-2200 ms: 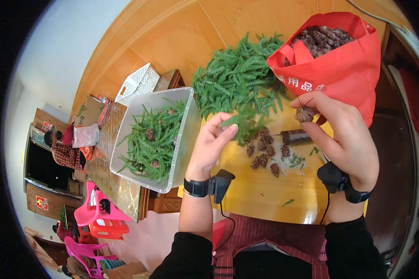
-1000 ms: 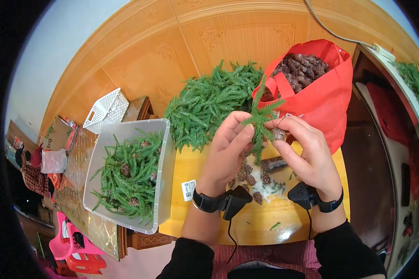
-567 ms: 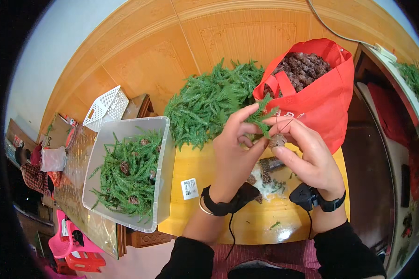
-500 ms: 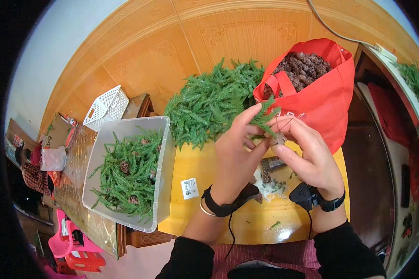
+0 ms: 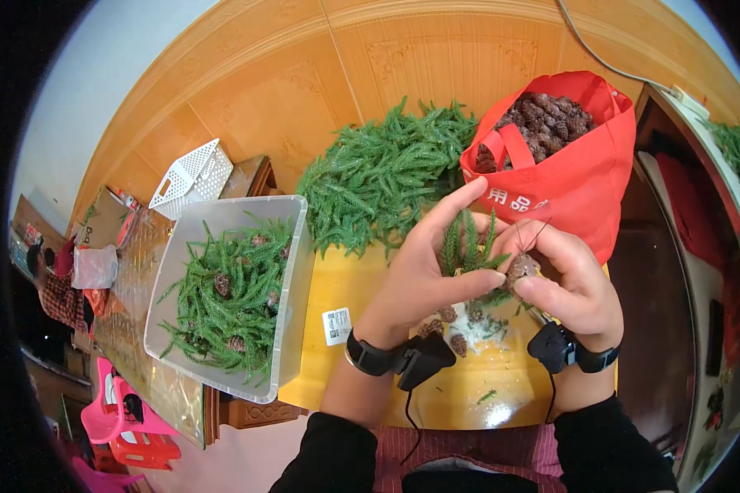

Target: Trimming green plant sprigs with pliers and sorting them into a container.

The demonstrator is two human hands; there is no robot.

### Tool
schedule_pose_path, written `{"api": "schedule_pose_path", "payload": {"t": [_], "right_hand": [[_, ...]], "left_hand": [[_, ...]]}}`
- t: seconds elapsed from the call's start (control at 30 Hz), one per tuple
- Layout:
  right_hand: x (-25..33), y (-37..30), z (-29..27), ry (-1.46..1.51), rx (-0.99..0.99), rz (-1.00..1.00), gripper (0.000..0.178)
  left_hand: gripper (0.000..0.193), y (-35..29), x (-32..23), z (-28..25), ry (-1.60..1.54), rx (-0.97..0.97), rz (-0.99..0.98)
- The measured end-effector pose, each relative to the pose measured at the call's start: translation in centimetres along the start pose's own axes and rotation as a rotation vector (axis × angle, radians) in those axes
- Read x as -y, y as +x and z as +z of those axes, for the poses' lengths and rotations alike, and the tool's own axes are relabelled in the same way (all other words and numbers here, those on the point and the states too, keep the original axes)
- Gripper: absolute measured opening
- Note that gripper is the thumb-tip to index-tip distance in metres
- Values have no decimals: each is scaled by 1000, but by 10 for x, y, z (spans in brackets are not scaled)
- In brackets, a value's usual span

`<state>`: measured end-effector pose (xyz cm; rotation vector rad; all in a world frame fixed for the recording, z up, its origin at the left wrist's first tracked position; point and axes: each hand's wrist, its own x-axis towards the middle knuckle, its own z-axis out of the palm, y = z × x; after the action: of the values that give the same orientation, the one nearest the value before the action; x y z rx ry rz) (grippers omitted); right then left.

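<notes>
My left hand [image 5: 423, 275] pinches a green artificial pine sprig [image 5: 470, 248] between thumb and fingers, its needles pointing up. Close beside it, my right hand [image 5: 575, 283] grips a brown pine cone [image 5: 521, 269] with thin wire ends sticking out above. The sprig and cone nearly meet; whether they are joined is hidden by the fingers. Below the hands, a few loose pine cones [image 5: 459, 343] lie by a white powdery patch [image 5: 489, 341] on the yellow table [image 5: 386, 394]. A tool partly shows under my right hand, its kind unclear.
At left stands a clear plastic bin [image 5: 292, 312] of sprigs with cones. Behind lies a heap of green sprigs [image 5: 378, 177], beside a red bag [image 5: 584, 193] full of pine cones [image 5: 547, 123]. There are also a white label [image 5: 336, 326], white basket [image 5: 193, 177] and pink chair [image 5: 123, 411].
Both hands have come lower and slightly right. My right hand has tilted, so the pine cone and its wire show more plainly. The sprig now stands more upright by my left hand.
</notes>
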<state>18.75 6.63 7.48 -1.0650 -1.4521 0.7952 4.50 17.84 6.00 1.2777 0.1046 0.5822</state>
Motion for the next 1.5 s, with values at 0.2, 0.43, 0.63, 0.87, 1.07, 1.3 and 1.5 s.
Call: {"api": "schedule_pose_path", "payload": {"t": [0.2,0.43,0.63,0.87,1.07,1.3,1.5], "right_hand": [[2,1,5,4,21,38,22],[3,1,7,-25,-64,12,16],[-3,3,6,-59,-63,-55,14],[0,3,3,-68,-88,-45,15],[7,0,3,64,-149,111,18],[10,4,6,-327,-518,-206,19],[17,-4,2,-418,-317,-251,26]], "left_hand": [[76,1,9,0,109,6,110],[36,-1,9,0,115,-89,22],[28,0,9,-4,-36,-72,26],[19,-3,-2,-6,62,16,-164],[12,-2,-4,-2,-29,-16,-152],[12,-2,4,-1,255,-217,181],[12,-2,0,7,284,-374,368]]}}
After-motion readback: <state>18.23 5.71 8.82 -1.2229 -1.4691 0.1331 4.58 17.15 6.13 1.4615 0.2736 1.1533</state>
